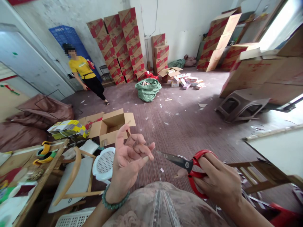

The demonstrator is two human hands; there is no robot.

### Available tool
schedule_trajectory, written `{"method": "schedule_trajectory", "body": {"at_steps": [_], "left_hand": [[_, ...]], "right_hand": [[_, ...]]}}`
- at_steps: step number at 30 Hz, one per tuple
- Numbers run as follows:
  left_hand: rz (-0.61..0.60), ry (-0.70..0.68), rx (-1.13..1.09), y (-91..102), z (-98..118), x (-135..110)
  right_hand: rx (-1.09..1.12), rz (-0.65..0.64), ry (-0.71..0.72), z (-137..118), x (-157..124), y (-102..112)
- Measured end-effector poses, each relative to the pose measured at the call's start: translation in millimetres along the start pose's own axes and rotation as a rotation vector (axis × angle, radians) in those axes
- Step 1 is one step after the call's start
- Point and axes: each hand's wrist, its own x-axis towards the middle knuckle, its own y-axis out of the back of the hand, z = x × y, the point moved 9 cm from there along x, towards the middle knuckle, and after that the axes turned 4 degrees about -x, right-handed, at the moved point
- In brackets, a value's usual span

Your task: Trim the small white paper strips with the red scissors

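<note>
My left hand (130,157), with a green bead bracelet (115,203) at its wrist, is raised in front of my body, palm turned partly up. Its thumb and fingertips are pressed together; whatever they hold, if anything, is too small to make out. To its right, my right hand (217,176) grips a pair of scissors (197,167) by the red handles. The dark blades point left toward my left fingertips, apart from them.
An open carton (112,124), a blue stool (104,164) and a wooden chair (73,179) stand at left. A grey stool (241,105) is at right. Further off are a green sack (148,90), stacked cartons (115,47) and a person in a yellow top (83,67).
</note>
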Motion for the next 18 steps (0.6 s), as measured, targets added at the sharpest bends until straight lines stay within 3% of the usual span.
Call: {"method": "schedule_trajectory", "body": {"at_steps": [5, 13, 18], "left_hand": [[0.011, -0.120, 0.124, -0.1, 10, 1], [0.030, -0.175, 0.232, -5.2, 18, -1], [0.005, -0.216, 0.277, -10.4, 23, -3]], "right_hand": [[0.004, 0.039, -0.037, 4, 0, 4], [0.019, -0.061, -0.040, 0, -6, 1], [-0.057, -0.042, -0.004, 0, 1, 9]]}}
